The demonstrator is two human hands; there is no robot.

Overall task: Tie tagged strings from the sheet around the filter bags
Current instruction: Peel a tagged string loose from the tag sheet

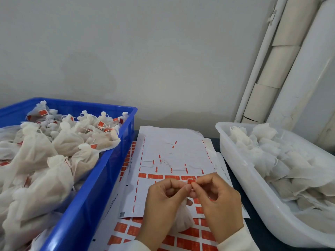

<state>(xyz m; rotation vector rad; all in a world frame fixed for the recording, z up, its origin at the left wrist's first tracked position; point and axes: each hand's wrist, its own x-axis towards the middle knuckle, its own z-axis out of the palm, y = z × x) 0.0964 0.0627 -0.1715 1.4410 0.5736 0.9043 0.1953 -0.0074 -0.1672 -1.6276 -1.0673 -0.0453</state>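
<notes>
Far left: a blue plastic crate is sitting heaped with white mesh filter bags already tied, small red tags showing among them.

Centre: white backing sheets of red tags are lying overlapped on the dark table, the top one mostly stripped, with a few loose strings scattered on it.

Near centre: both hands are working above the sheets. The left hand and right hand are meeting fingertip to fingertip, each pinching a small red tag on its string between thumb and forefinger. A white filter bag is hanging below and between the hands, partly hidden by them; what is supporting it cannot be told.

Right: a translucent white plastic tub is holding untied filter bags. Far right, pale pipes are running up the wall.
</notes>
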